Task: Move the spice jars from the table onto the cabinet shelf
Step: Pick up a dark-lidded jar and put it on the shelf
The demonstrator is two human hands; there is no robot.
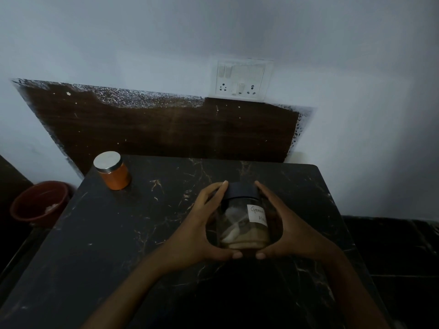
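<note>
A clear glass spice jar with a dark lid and a white handwritten label stands near the middle of the black marble table. It holds pale brown powder at the bottom. My left hand cups its left side and my right hand cups its right side, thumbs meeting at the base. A second jar, filled with orange powder and capped with a silver lid, stands alone at the table's far left corner. No cabinet shelf is in view.
A red-brown bucket sits on the floor left of the table. A dark wood panel and a white switch-and-socket plate are on the wall behind. Dark tiled floor lies to the right.
</note>
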